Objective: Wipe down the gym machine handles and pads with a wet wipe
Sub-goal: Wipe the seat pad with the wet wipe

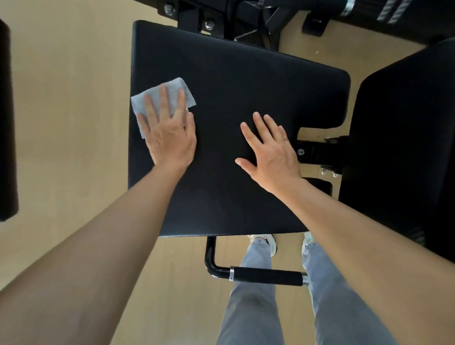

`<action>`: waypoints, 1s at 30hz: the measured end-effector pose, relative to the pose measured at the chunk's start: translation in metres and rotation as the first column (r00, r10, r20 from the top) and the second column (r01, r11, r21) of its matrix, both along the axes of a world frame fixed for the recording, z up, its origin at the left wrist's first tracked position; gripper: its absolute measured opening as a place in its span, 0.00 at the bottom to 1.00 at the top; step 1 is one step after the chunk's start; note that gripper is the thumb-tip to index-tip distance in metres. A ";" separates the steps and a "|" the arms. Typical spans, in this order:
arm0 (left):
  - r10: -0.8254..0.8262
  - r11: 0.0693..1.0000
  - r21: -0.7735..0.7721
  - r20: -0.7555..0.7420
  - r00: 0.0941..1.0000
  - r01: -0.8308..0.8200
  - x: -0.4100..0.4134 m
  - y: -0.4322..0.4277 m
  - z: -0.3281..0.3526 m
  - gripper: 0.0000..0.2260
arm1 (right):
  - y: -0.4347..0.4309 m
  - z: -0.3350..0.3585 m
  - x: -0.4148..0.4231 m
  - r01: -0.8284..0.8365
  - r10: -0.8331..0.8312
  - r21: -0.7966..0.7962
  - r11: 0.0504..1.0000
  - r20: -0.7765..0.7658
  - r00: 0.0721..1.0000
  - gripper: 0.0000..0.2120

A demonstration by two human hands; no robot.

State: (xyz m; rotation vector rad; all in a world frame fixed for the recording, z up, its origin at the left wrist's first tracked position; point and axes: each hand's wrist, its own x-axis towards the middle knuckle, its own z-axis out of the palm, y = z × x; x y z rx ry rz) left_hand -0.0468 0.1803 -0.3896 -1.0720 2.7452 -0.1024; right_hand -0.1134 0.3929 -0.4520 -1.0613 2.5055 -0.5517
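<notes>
Right now the wet wipe [171, 87] lies flat at the far-left edge of the black pad [243, 80], one corner hanging just past that edge. The left hand [169, 138] presses it down; its grip is apart, fingers straight and spread, none curled round the wipe. Nearly all of the pad lies to the right of the wipe and back toward the person, so the next stroke probably runs that way. The right hand [272, 154] rests flat in that path, near the right edge, grip apart and empty. The foam handle [267, 275] sits below the pad's near edge.
</notes>
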 end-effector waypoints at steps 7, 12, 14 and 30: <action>0.002 1.000 -0.006 0.043 0.999 -0.002 0.080 0.051 -0.002 0.29 | 0.003 0.005 -0.001 -0.010 0.009 0.022 1.000 0.026 1.000 0.38; -0.112 0.994 0.014 0.122 0.986 0.111 0.137 0.099 -0.007 0.29 | 0.000 0.013 0.005 -0.002 -0.002 0.074 0.997 0.050 0.999 0.38; -0.195 0.981 0.030 0.173 0.965 0.193 0.144 0.105 -0.009 0.28 | 0.003 0.016 0.015 0.006 -0.011 0.072 0.997 0.067 0.998 0.39; 0.243 0.970 -0.038 0.066 0.968 -0.240 0.076 0.017 -0.001 0.29 | 0.016 0.010 0.039 -0.049 0.045 0.071 0.996 0.052 0.998 0.42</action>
